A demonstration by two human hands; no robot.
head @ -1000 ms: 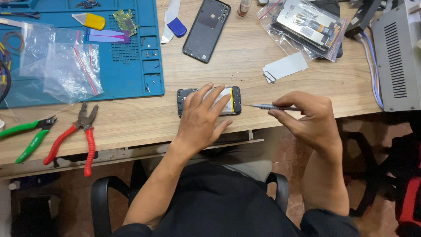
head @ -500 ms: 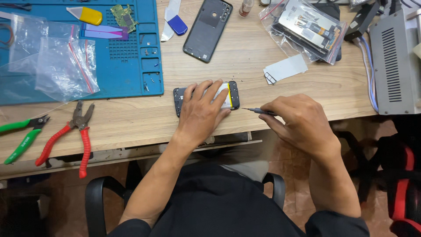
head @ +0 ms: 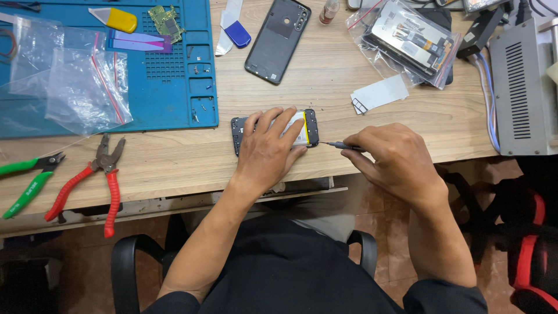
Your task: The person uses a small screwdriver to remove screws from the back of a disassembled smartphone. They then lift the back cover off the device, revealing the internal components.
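An opened phone (head: 310, 127) lies face down near the front edge of the wooden table (head: 174, 157), its white battery showing. My left hand (head: 268, 150) lies flat across it, fingers spread, pressing it down. My right hand (head: 394, 160) grips a thin screwdriver (head: 343, 146) whose tip touches the phone's right end. The phone's dark back cover (head: 278, 39) lies apart, further back on the table.
A blue work mat (head: 168, 87) with a green circuit board (head: 165, 20), plastic bags and small screws fills the back left. Red pliers (head: 90, 177) and green cutters (head: 26, 180) lie at the left front. A bagged screen part (head: 410, 38) and a grey box (head: 526, 87) stand right.
The view has shifted slightly. My right hand has brought the screwdriver tip closer, now touching the phone's right end. My left hand stays pressed on the phone.
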